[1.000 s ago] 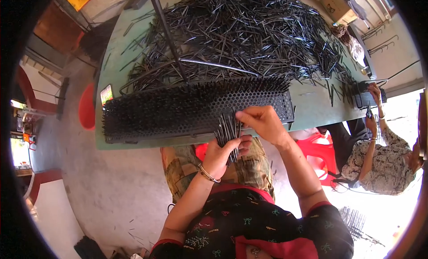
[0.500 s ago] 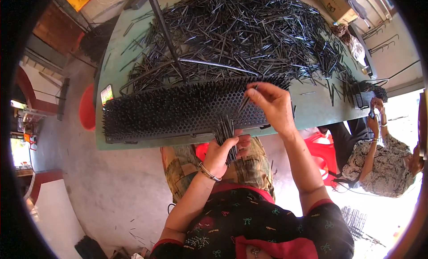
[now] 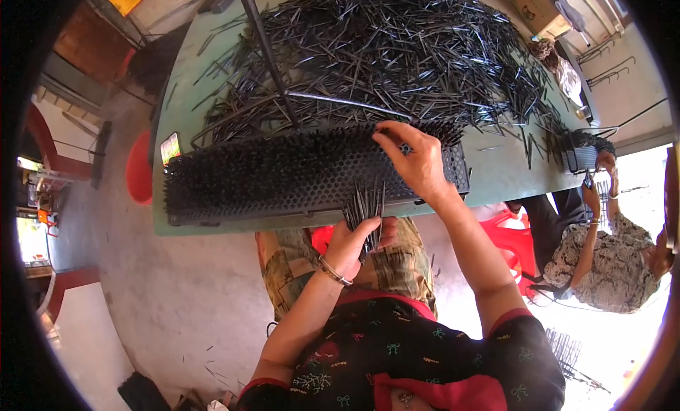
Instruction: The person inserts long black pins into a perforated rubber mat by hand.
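Observation:
A bundle of thin black rods point(image 3: 363, 204) stands fanned out in my left hand point(image 3: 352, 242), its fingers wrapped round the lower ends. Just beyond it lies a long black perforated rack point(image 3: 397, 182), tilted slightly along the table's near edge. Upright black rods point(image 3: 241, 167) fill its left part and far rows densely; bare holes show at the centre and right. My right hand point(image 3: 414, 160) is over the rack's right half, thumb and forefinger pinched together among the far rods. Whether a rod is between those fingertips is hard to make out against the dark rods behind.
Loose black rods point(image 3: 397, 50) are heaped across the green table point(image 3: 180, 106). A metal frame point(image 3: 265, 53) rises behind the rack. A phone-like card point(image 3: 170, 149) lies at left, near a red bucket point(image 3: 139, 168). At right, another person point(image 3: 613, 252) handles a smaller rack point(image 3: 579, 156).
My right hand has shifted left and away from me, to the rack's far rows. The rod seen in its fingers earlier no longer shows clearly. The left-hand bundle has spread slightly.

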